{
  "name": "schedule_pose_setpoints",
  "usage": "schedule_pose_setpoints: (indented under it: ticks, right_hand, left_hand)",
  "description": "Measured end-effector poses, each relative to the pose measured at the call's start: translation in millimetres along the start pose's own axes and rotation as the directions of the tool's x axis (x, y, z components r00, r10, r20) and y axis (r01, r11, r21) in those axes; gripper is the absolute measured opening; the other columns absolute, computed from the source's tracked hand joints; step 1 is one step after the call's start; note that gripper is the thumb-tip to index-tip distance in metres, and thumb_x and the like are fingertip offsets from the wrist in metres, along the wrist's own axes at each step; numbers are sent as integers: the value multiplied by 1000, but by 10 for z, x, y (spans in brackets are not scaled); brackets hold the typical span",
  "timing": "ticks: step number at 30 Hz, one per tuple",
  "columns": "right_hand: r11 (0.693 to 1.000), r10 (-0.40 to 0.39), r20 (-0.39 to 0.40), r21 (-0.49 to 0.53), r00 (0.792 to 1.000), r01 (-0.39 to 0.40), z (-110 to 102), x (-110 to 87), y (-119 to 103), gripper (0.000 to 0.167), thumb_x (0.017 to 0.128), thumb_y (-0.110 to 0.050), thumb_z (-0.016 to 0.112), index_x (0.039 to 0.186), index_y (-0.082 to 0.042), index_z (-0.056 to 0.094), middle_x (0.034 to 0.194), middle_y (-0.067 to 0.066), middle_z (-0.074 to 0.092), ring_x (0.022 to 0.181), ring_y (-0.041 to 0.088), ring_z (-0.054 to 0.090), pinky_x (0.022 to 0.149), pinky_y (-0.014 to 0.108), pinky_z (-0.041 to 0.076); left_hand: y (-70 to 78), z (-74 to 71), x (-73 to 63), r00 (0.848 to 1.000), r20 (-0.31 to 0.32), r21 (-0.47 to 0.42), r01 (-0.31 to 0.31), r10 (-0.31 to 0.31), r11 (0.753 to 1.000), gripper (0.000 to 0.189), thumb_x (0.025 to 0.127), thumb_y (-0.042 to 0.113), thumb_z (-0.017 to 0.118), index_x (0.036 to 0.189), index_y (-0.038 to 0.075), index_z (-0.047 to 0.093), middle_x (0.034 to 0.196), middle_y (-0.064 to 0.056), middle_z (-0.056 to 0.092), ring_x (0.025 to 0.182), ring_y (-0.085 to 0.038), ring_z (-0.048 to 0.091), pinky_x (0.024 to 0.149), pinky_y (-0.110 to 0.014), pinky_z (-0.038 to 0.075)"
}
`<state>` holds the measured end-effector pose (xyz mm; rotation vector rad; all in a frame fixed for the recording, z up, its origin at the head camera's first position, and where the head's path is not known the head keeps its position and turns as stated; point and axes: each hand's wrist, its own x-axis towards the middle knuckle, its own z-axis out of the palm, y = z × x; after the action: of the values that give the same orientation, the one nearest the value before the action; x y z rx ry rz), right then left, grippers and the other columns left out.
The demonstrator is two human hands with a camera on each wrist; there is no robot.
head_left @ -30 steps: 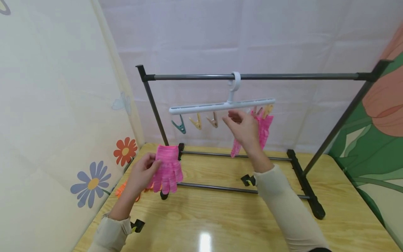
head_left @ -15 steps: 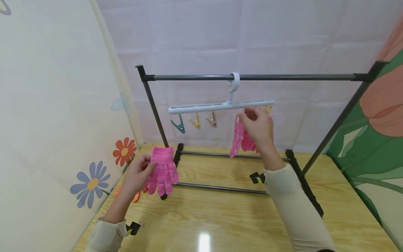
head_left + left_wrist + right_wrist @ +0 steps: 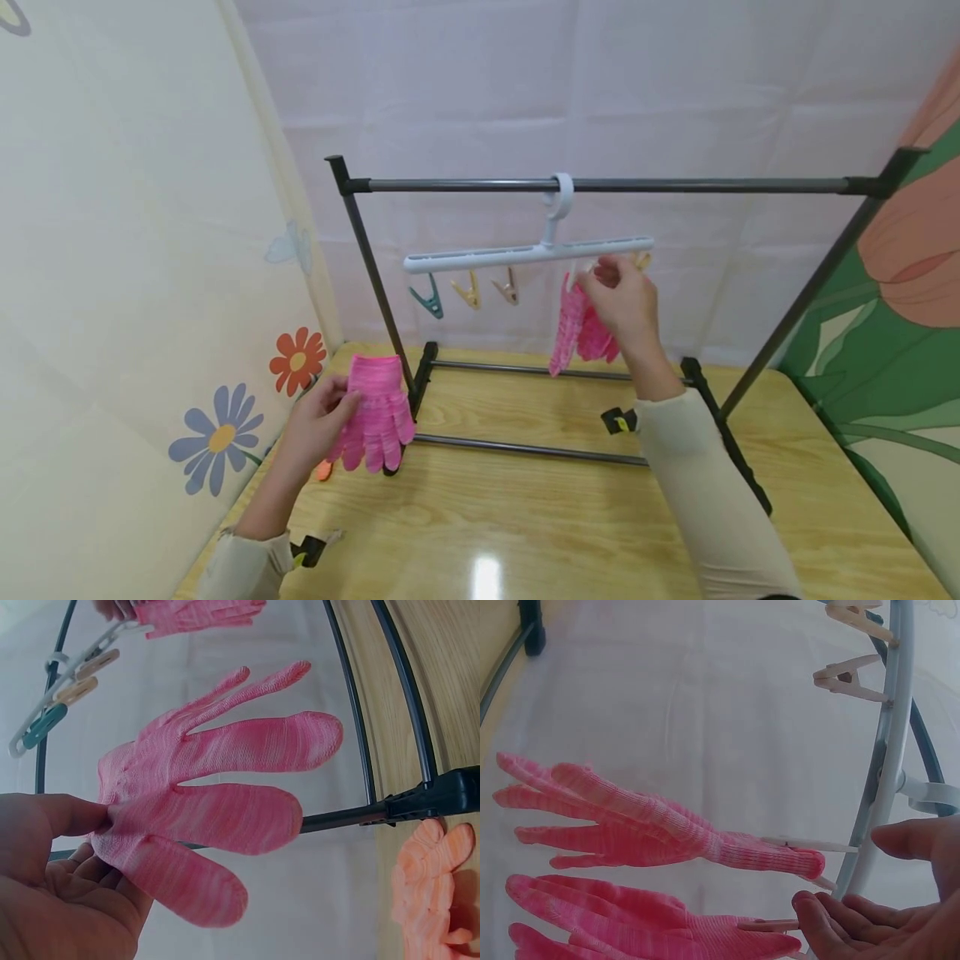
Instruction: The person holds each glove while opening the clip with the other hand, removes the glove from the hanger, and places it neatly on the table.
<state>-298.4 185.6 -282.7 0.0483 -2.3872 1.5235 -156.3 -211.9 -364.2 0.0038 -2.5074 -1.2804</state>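
My left hand (image 3: 315,421) pinches a pink knit glove (image 3: 377,412) near its cuff, left of the drying rack. The glove's fingers spread out in the left wrist view. My right hand (image 3: 622,300) is raised beside the right half of a pale blue clip hanger (image 3: 480,257). In the right wrist view its thumb and fingers (image 3: 810,915) are apart, close to the clothespins. One pink glove (image 3: 645,825) hangs there from a white clothespin (image 3: 817,844). A second pink glove (image 3: 645,922) hangs by a pinkish clothespin (image 3: 769,925); whether my fingertips touch that clothespin, I cannot tell.
A dark metal rack (image 3: 712,183) stands on the wooden table (image 3: 525,525) and carries the hanger. Teal (image 3: 427,297), yellow (image 3: 468,292) and beige clothespins (image 3: 507,288) dangle from its left half. An orange glove (image 3: 431,892) lies on the table at left.
My right hand has moved right along the hanger to the hung pink gloves. My left hand has drifted left and slightly down with its glove.
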Motion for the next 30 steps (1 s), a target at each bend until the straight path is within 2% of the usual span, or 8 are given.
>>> schedule_pose_setpoints:
  ticks: [6, 11, 16, 23, 30]
  right_hand:
    - [998, 54, 22, -13, 998, -53, 17, 41, -15, 67, 98, -41, 66, 151, -7, 43, 144, 16, 56, 131, 33, 54, 106, 47, 47]
    - [999, 52, 26, -9, 998, -52, 39, 72, -20, 65, 98, -36, 66, 150, -3, 44, 143, 19, 56, 130, 34, 55, 106, 45, 48]
    - [998, 59, 36, 4, 998, -59, 71, 116, -10, 65, 98, -34, 66, 150, -2, 44, 143, 20, 56, 131, 34, 55, 106, 45, 48]
    - [998, 67, 21, 11, 998, -67, 94, 177, 19, 62, 96, -35, 69, 144, 0, 50, 140, 19, 58, 128, 34, 56, 104, 46, 49]
    - [996, 89, 8, -12, 996, -89, 131, 207, -3, 60, 95, -40, 70, 141, -4, 55, 137, 18, 60, 124, 33, 58, 101, 46, 51]
  left_hand:
    - [-28, -52, -21, 999, 9, 11, 35, -35, 999, 25, 104, 24, 60, 116, 2, 61, 97, -12, 70, 75, -14, 59, 65, -25, 49]
    - [-37, -83, -46, 998, 18, -4, 57, -57, 998, 29, 103, 26, 61, 120, 2, 60, 100, -11, 71, 75, -13, 60, 65, -25, 50]
    - [-79, -91, -59, 998, 0, -9, 66, -66, 998, 28, 103, 24, 61, 119, 1, 60, 97, -12, 71, 73, -12, 59, 64, -25, 50]
    - [-136, -113, -97, 997, -10, 31, 78, -78, 996, 30, 103, 25, 61, 120, 0, 60, 97, -11, 72, 73, -10, 59, 65, -25, 49]
    - [-195, -124, -137, 992, 8, 8, 123, -123, 992, 28, 104, 22, 60, 121, -1, 60, 93, -10, 70, 71, -12, 59, 63, -26, 49]
